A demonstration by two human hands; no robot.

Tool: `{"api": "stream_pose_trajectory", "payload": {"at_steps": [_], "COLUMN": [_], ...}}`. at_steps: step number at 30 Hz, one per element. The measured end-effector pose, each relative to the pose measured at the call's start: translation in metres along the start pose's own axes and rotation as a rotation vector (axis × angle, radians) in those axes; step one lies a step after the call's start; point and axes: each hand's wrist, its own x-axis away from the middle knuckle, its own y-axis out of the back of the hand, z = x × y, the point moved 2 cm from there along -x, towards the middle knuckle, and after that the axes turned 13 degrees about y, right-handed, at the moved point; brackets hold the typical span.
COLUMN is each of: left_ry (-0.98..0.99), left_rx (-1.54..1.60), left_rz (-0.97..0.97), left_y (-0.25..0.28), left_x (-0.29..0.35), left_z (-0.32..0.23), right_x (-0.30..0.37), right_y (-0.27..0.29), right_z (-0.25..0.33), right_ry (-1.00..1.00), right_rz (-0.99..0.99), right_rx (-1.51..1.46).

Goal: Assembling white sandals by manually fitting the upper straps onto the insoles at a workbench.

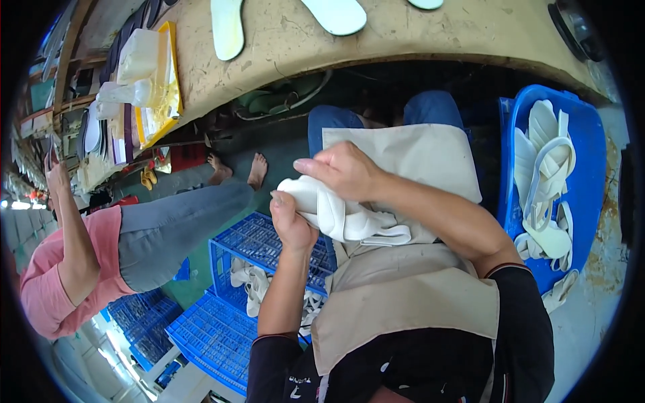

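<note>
Across the far edge of the head view stretched a scuffed tan tabletop [295, 50], bearing pale, foot-shaped insoles [228, 30] and, toward your left, a yellow-rimmed tray [177, 101] with translucent plastic containers [138, 57]. You sat just before it, a beige cloth apron [423, 154] over your lap. Above that apron, between your two hands, was a soft white shoe piece with crossing straps [329, 211]. Your left hand [293, 225] gripped its left end, thumb uppermost, while your right hand [353, 171] was curled closed on its upper side. At your right stood a blue plastic bin [586, 174] holding similar white strapped pieces [551, 168]. Slatted blue plastic crates [215, 336] sat low on your left, and beyond them stood a co-worker in a pink shirt [67, 269] and grey trousers.
</note>
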Motion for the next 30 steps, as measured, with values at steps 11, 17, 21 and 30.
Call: {"api": "stream_pose_trajectory", "payload": {"at_steps": [11, 17, 21, 30], "left_ry": [-0.075, -0.118, -0.149, -0.112], "left_rx": [0.169, 0.035, 0.040, 0.185], "left_rz": [0.300, 0.235, 0.263, 0.315], "left_y": [0.021, 0.026, 0.014, -0.013], "left_x": [0.003, 0.005, 0.003, 0.000], "left_z": [0.013, 0.017, 0.017, 0.002], "right_x": [0.020, 0.057, 0.059, 0.038], "right_y": [0.000, 0.013, 0.009, 0.024], "right_z": [0.001, -0.013, -0.026, -0.028], "right_ry": [-0.220, -0.247, -0.147, -0.402], "right_rz": [0.121, 0.124, 0.179, 0.399], "right_rx": [-0.149, -0.307, -0.380, -0.582]}}
